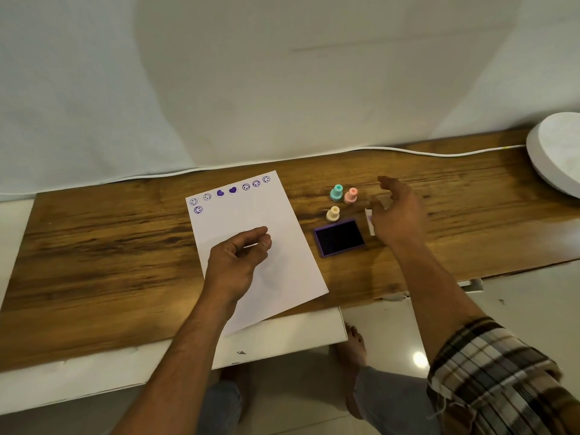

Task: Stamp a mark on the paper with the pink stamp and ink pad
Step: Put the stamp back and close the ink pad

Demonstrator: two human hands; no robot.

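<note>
The pink stamp [351, 195] stands upright on the wooden table [110, 246], beside a teal stamp [336, 192] and behind a yellow stamp [333, 214]. The open purple ink pad [339, 237] lies just in front of them. A white paper [251, 243] with a row of purple smiley and heart marks along its far edge lies left of the pad. My left hand [238, 262] rests on the paper, fingers curled with nothing in them. My right hand [397, 211] hovers open to the right of the stamps, holding nothing.
A small white piece, likely the ink pad's lid [369, 221], lies partly hidden behind my right hand. A white round object [557, 152] sits at the table's far right. A white cable [408, 151] runs along the back edge. My bare feet [354, 346] show below the table.
</note>
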